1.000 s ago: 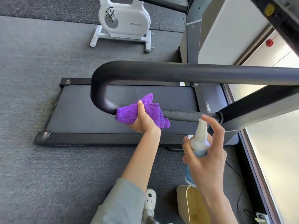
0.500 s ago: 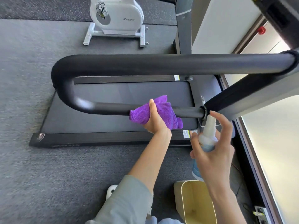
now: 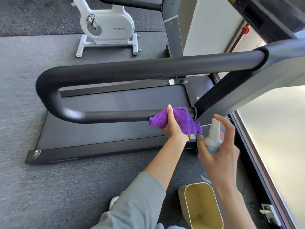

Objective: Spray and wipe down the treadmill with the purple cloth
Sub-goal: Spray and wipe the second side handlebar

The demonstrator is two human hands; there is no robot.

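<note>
Head view: left hand [image 3: 173,128] grips bunched purple cloth [image 3: 184,120] around the handrail [image 3: 115,115]; right hand [image 3: 219,156] holds spray bottle [image 3: 213,138].

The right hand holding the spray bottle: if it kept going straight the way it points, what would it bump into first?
Probably the treadmill's handrail near its joint, close to the purple cloth that the left hand grips; depth is unclear. The right hand holds the spray bottle.

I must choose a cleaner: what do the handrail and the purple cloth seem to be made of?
Handrail: probably foam or rubber padding, matte black, with only a dull highlight at the bend. Purple cloth: likely microfibre, soft fuzzy pile, folding limply over the rail.
</note>
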